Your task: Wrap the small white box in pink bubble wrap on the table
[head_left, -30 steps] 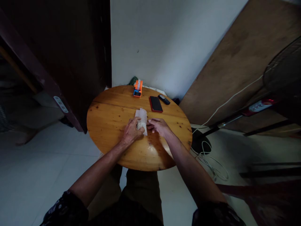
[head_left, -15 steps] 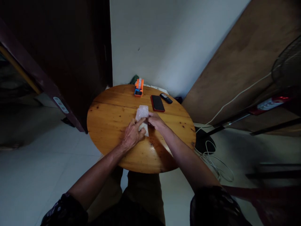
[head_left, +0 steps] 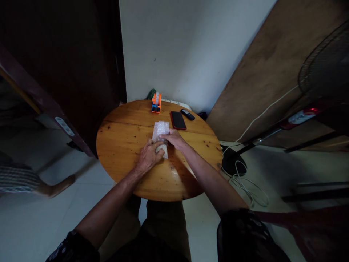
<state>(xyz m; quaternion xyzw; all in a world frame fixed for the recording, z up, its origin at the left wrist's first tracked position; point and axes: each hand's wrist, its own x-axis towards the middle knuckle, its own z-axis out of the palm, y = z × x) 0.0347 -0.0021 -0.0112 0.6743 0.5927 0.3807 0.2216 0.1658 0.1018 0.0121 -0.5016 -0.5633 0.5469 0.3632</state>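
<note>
A folded piece of whitish bubble wrap lies on the round wooden table. My left hand grips its lower left part, the fingers bent over it and the thumb near its bottom end. From the right, my right hand pinches the wrap at its middle, with a finger stretched across the top. Whether anything is wrapped inside I cannot tell.
Toward the table's back stand an orange and blue tape dispenser, a red-edged phone and a black keypad phone. A fan and coiled cable are at right. Another person's bare leg shows at left.
My right hand's fingers have shifted further over the bubble wrap. My left hand stays on its lower part. Another person's leg has come into view at left, and the camera has turned slightly.
</note>
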